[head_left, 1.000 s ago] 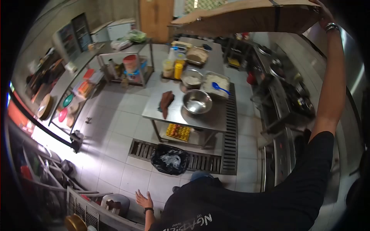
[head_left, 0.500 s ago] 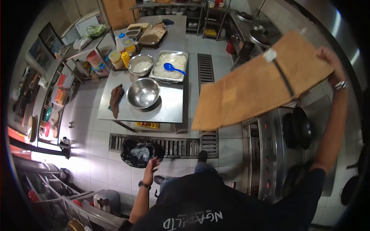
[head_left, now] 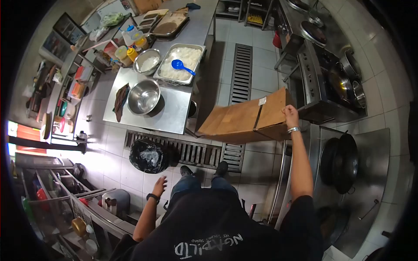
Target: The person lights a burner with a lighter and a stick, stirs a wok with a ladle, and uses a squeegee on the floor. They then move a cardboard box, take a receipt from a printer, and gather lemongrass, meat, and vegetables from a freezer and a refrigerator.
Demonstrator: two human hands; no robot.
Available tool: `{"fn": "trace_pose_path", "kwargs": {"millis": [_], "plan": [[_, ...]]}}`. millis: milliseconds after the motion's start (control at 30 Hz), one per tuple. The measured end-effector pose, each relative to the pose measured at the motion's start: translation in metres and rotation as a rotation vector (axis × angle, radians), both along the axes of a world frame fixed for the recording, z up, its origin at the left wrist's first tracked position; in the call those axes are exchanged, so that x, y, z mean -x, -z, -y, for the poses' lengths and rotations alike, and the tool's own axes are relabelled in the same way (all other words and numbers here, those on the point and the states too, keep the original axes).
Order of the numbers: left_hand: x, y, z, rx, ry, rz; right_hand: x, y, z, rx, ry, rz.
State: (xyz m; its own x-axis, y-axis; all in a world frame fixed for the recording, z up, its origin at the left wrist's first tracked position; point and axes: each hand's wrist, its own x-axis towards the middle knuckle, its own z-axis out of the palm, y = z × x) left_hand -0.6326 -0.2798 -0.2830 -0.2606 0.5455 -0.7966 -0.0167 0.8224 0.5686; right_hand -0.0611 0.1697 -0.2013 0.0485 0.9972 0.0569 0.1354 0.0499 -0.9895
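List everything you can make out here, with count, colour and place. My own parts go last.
cardboard: one, brown, in right hand
steel table: one, silver, upper centre-left
steel bowls: two, silver, on table
tray: one, silver, on table
spoon: one, blue, on tray's white contents
cloth: one, brown, table's left edge
bottle: one, yellow, behind bowls
bin: one, black-lined, floor
drain grating: several sections, dark grey, floor
pans: at least two, black, right counter
shelf containers: too unclear to count, mixed, left
shirt: one, black, bottom centre
left hand: one, bare, lower centre
right hand: one, bare, cardboard's right end
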Motion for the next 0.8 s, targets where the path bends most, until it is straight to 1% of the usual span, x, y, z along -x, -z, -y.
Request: {"fn": "trace_pose_path", "kwargs": {"millis": [33, 100, 167, 233, 267, 300, 367, 433, 500, 533, 567, 600, 633, 667, 700, 733, 767, 800], "plan": [[0.012, -0.001, 0.016, 0.066, -0.037, -0.039, 0.002, 0.014, -0.008, 0.003, -0.009, -0.010], [0.029, -0.012, 0.045, 0.170, -0.125, -0.114, 0.008, 0.033, -0.023, -0.019, 0.041, 0.068], [0.044, -0.020, 0.073, 0.207, -0.181, -0.200, 0.017, 0.039, -0.031, -0.059, 0.027, 0.007], [0.051, -0.027, 0.097, 0.214, -0.245, -0.266, 0.016, 0.055, -0.042, -0.064, 0.073, 0.029], [0.049, -0.032, 0.107, 0.191, -0.288, -0.285, 0.014, 0.063, -0.046, -0.060, 0.060, 0.021], [0.047, -0.037, 0.117, 0.171, -0.324, -0.305, 0.010, 0.073, -0.045, -0.028, 0.062, 0.036], [0.037, -0.048, 0.132, 0.205, -0.324, -0.316, -0.002, 0.099, -0.032, 0.014, 0.067, 0.050], [0.026, -0.048, 0.139, 0.223, -0.321, -0.321, -0.015, 0.139, -0.017, 0.214, 0.049, 0.136], [0.017, -0.042, 0.149, 0.287, -0.180, -0.326, -0.041, 0.201, 0.004, 0.152, 0.018, 0.468], [0.014, -0.033, 0.159, 0.294, -0.176, -0.331, -0.044, 0.211, 0.024, 0.306, 0.080, 0.645], [0.013, -0.021, 0.170, 0.238, 0.093, -0.436, -0.044, 0.219, 0.047, 0.467, 0.142, 0.823], [0.013, -0.016, 0.175, 0.177, 0.368, -0.530, -0.038, 0.202, 0.070, 0.762, 0.260, 0.767], [0.010, -0.018, 0.172, 0.181, 0.382, -0.530, -0.035, 0.186, 0.090, 1.050, 0.382, 0.694], [0.003, -0.020, 0.161, 0.191, 0.399, -0.468, -0.038, 0.197, 0.111, 1.153, 0.453, 0.668], [-0.006, -0.020, 0.147, 0.199, 0.417, -0.403, -0.042, 0.224, 0.136, 1.254, 0.528, 0.639], [-0.013, -0.020, 0.134, 0.208, 0.433, -0.337, -0.045, 0.252, 0.162, 1.325, 0.568, 0.538], [-0.016, -0.019, 0.123, 0.207, 0.450, -0.331, -0.046, 0.268, 0.181, 1.392, 0.609, 0.436], [-0.017, -0.016, 0.115, 0.154, 0.749, -0.490, -0.032, 0.241, 0.201, 1.397, 0.664, 0.391]]}}
